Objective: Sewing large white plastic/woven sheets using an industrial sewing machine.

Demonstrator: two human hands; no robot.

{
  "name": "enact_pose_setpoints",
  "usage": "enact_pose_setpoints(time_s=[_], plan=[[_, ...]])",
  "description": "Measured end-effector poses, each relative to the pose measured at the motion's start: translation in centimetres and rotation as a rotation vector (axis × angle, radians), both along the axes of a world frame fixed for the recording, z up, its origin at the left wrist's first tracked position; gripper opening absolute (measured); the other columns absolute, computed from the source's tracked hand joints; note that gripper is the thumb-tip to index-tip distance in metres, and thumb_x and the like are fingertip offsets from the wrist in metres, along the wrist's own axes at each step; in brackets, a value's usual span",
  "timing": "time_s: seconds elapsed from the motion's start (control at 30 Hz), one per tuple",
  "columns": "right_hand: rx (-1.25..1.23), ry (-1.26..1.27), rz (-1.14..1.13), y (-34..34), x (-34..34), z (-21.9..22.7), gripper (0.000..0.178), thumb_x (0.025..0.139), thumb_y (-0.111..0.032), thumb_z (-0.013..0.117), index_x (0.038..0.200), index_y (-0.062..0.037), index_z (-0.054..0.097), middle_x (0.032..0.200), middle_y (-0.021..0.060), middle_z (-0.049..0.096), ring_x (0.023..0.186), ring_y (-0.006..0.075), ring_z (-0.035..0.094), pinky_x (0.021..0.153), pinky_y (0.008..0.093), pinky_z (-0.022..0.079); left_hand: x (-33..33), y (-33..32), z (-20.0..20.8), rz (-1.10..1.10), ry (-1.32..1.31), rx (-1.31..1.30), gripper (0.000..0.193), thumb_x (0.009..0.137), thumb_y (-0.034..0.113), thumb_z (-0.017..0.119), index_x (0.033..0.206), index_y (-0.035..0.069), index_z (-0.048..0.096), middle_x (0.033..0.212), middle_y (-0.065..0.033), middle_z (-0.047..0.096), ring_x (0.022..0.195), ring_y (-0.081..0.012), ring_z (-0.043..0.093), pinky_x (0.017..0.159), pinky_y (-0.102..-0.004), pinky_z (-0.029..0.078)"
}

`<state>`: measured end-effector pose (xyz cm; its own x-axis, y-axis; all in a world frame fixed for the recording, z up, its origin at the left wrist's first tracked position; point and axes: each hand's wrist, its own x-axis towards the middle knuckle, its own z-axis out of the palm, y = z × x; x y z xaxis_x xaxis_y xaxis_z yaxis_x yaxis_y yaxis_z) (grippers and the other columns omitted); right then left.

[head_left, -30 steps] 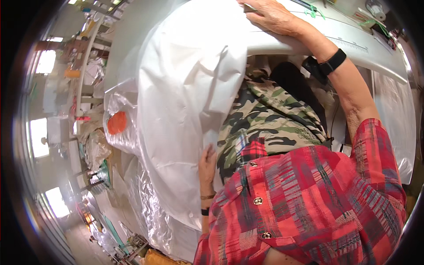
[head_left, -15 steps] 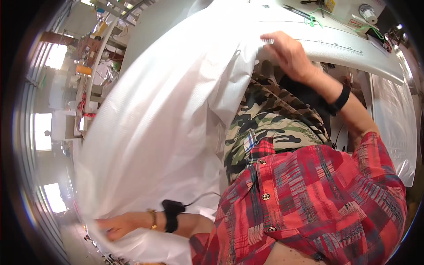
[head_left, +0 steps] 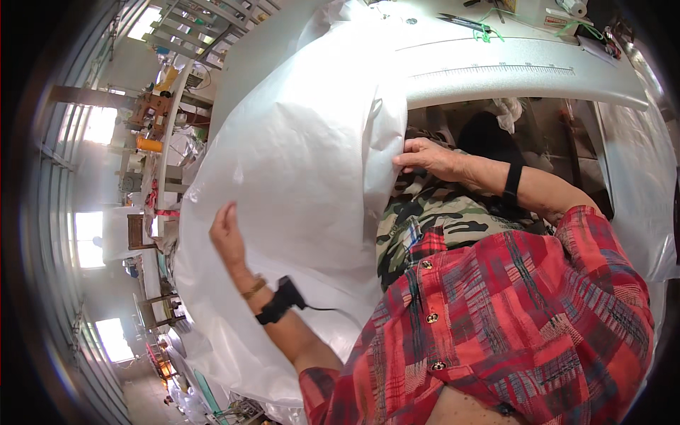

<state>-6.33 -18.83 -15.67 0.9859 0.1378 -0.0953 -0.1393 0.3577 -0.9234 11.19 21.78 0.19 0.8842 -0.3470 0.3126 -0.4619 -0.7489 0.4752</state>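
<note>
A large white plastic sheet (head_left: pixel 297 177) spreads from the table across my left side and hangs down toward me. At its right edge, beside my camouflage-clad lap, my right hand (head_left: pixel 428 159) pinches a fold between thumb and fingers. My left hand (head_left: pixel 228 237) is raised over the sheet's left part. Its fingers point away from me, loosely extended, and nothing shows in them. A black band with a cable sits on my left wrist.
The white tabletop edge (head_left: pixel 489 81) carries a printed ruler scale. Dark tweezers (head_left: pixel 464 23) with green thread lie at the back, near a white spool (head_left: pixel 572 7). Clear plastic (head_left: pixel 641 191) hangs on the right. Machines and cluttered benches stand far left.
My left hand has come off the sheet at the lower left and moved up and inward. My right hand has come down from the table edge to the sheet's right edge.
</note>
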Motion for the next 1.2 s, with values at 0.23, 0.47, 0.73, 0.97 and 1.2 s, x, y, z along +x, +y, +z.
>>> enact_pose_setpoints(time_s=[0.23, 0.47, 0.73, 0.97, 1.2], plan=[[-0.063, 0.062, -0.01, 1.9, -3.2, 7.5, 0.041, 0.087, -0.037, 0.069, 0.108, -0.0011, 0.065, 0.1, 0.0038, 0.065, 0.089, 0.0101, 0.058, 0.077, 0.0254, 0.046, 3.2, -15.6, -3.4, -0.104, -0.152, 0.033, 0.051, 0.098, 0.034, 0.053, 0.134, -0.002, 0.051, 0.141, -0.0211, 0.048, 0.132, -0.0346, 0.044, 0.108, -0.0425, 0.035], [-0.589, 0.061, -0.082, -4.3, -9.7, 9.2, 0.028, 0.085, -0.027, 0.065, 0.09, 0.0003, 0.07, 0.077, 0.009, 0.066, 0.073, 0.0143, 0.063, 0.067, 0.0322, 0.05, 8.1, -14.8, -5.3, -0.09, -0.131, 0.046, 0.059, 0.095, 0.052, 0.049, 0.133, 0.007, 0.054, 0.146, -0.0115, 0.046, 0.136, -0.0317, 0.04, 0.108, -0.0504, 0.031], [-1.651, 0.022, -0.401, -5.7, -10.2, 11.0, 0.034, 0.09, -0.034, 0.063, 0.081, -0.0017, 0.063, 0.067, 0.0154, 0.062, 0.067, 0.0341, 0.064, 0.06, 0.0409, 0.05, 1.9, -15.4, -4.3, -0.111, -0.231, -0.238, 0.062, 0.089, 0.036, 0.067, 0.132, -0.005, 0.049, 0.138, -0.0232, 0.049, 0.129, -0.0353, 0.046, 0.107, -0.0448, 0.036], [-0.654, 0.005, 0.039, 0.8, -3.0, 12.3, 0.027, 0.096, -0.019, 0.057, 0.102, 0.006, 0.063, 0.077, 0.0092, 0.065, 0.066, 0.0113, 0.062, 0.063, 0.0268, 0.051, -14.1, -16.3, -10.9, -0.163, -0.346, -0.085, 0.076, 0.072, 0.038, 0.084, 0.125, -0.001, 0.046, 0.122, -0.0204, 0.047, 0.115, -0.0387, 0.045, 0.1, -0.0498, 0.036], [-1.203, -0.479, 0.088, 3.8, -2.0, 10.2, 0.025, 0.091, -0.023, 0.057, 0.088, 0.0011, 0.06, 0.072, 0.019, 0.064, 0.072, 0.0373, 0.064, 0.067, 0.046, 0.05, -16.8, -11.4, -16.7, -0.117, -0.194, 0.188, 0.036, 0.084, 0.026, 0.069, 0.104, -0.001, 0.055, 0.1, -0.0162, 0.054, 0.1, -0.0381, 0.05, 0.09, -0.0451, 0.04]])
